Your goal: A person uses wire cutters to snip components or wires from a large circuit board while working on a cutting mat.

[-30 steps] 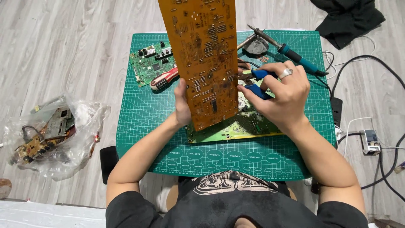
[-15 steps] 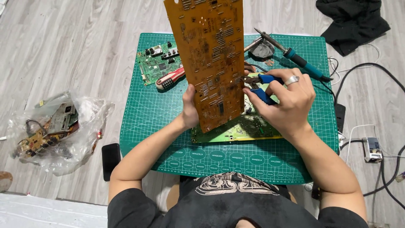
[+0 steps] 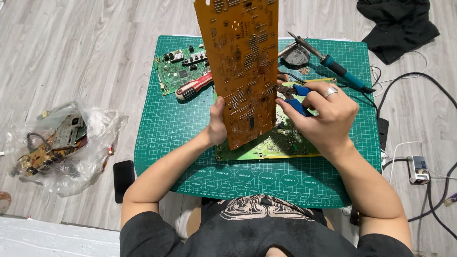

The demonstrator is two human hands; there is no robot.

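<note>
I see the left hand (image 3: 218, 124) gripping the tall orange-brown printed circuit board (image 3: 240, 66) by its lower left edge, held upright w/ the solder side facing the camera, above the green cutting mat (image 3: 166, 128). Right hand (image 3: 328, 114) is closed round the blue-handled pliers (image 3: 291, 95); plier tips sit at the board's right edge, can't tell if they touch it. Silver ring on one right finger. Under the upright board lies a flat green circuit board w/ yellow rim (image 3: 276, 145) on the mat. Further back: a smaller green circuit board (image 3: 178, 71), a red-and-white-handled screwdriver (image 3: 193, 86) just beside it, and a teal-handled soldering iron (image 3: 333, 66). Clear plastic bag of scrap boards (image 3: 57, 147) and black phone (image 3: 124, 177) on the floor, left of the mat.
</note>
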